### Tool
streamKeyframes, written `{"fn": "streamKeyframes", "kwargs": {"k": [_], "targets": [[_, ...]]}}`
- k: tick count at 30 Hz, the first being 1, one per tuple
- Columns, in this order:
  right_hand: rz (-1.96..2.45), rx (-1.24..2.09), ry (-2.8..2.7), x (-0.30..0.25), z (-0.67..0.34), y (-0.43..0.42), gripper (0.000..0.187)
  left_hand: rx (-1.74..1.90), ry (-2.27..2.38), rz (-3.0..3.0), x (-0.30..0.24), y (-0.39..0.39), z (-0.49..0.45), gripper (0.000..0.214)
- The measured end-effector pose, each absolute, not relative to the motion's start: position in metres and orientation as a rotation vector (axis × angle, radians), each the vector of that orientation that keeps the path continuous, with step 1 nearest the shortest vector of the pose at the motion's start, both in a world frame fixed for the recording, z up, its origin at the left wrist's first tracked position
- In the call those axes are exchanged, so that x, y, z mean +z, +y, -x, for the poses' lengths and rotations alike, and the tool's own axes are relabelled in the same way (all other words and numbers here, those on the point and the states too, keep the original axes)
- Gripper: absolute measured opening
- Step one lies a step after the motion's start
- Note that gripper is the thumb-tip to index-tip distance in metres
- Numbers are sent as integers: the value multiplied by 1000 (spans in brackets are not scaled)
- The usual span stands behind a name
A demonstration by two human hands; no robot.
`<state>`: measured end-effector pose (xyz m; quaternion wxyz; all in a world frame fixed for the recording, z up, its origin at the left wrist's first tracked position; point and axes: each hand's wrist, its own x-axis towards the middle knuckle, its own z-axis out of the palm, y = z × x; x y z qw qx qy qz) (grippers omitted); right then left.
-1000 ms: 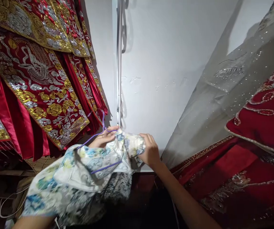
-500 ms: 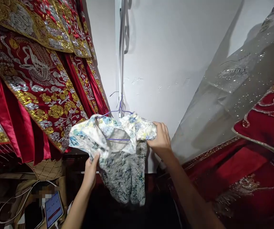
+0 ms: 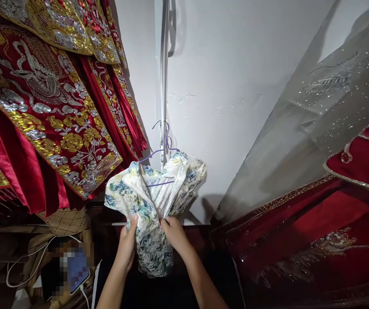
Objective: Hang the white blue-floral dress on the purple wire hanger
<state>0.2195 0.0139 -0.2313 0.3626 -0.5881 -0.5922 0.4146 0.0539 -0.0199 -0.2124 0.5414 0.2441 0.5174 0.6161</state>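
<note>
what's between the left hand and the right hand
In the head view, the front of the floral garment fills the stretch between the left hand and the right hand; both grip its cloth.

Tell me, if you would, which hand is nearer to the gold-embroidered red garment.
Left: the left hand, holding the floral shirt, is below and right of the gold-embroidered red garment in view; the right hand, at the shirt's front edge, is farther right.
</note>
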Motion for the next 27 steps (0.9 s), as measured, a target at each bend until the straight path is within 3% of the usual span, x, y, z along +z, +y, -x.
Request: {"fn": "streamKeyframes", "kwargs": {"k": [5, 10, 13, 17, 23, 27], "targets": [[1391, 1215, -1462, -246, -231, -3, 46, 1837, 1755, -806, -236, -35, -33, 28], [1227, 1278, -1399, -249, -225, -26, 50, 1402, 1478, -1434, -256, -47, -86, 27], [1149, 1383, -1407, -238, -225, -30, 46, 1300, 1396, -1516, -262, -40, -112, 18], [1040, 1566, -1270, -190, -243, -8, 41, 1233, 1387, -1669, -265, -27, -117, 15], [890, 1360, -1230, -64, -259, 56, 33, 1064, 1376, -1825, -259, -17, -114, 27], [790, 1252, -1220, -32, -241, 60, 30, 1094, 1322, -1814, -216, 5, -102, 19]]}}
